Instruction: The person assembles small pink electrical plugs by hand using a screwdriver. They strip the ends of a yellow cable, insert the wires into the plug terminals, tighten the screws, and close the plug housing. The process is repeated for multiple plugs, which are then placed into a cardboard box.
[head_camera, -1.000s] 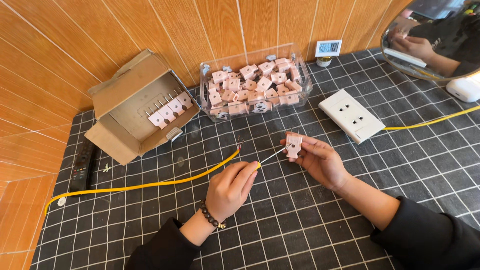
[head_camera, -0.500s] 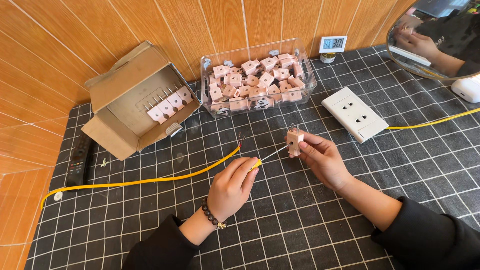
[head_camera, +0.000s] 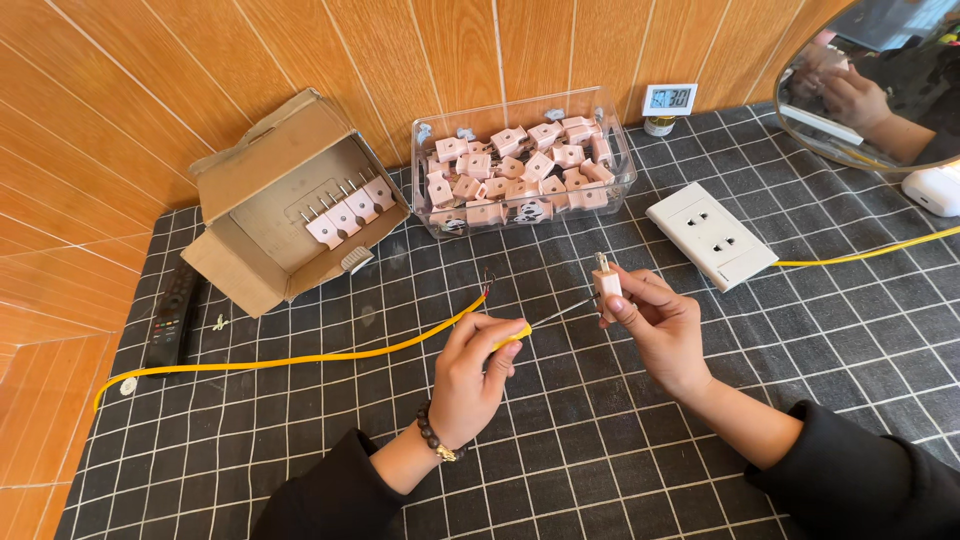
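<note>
Gripping a pink plug (head_camera: 606, 285) in our right hand (head_camera: 655, 330), we pinch a screwdriver (head_camera: 540, 320) in our left hand (head_camera: 478, 375), tip touching the plug. Both hover mid-tabletop (head_camera: 300, 440); the plug tub (head_camera: 620, 150) sits at twelve o'clock, a yellow cable (head_camera: 300, 358) at nine.

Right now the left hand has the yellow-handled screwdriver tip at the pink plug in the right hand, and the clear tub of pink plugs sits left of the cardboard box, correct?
Not quite. The head view shows the clear tub to the right of the cardboard box, not left. The rest holds: the left hand has the yellow-handled screwdriver at the pink plug in the right hand.
</note>
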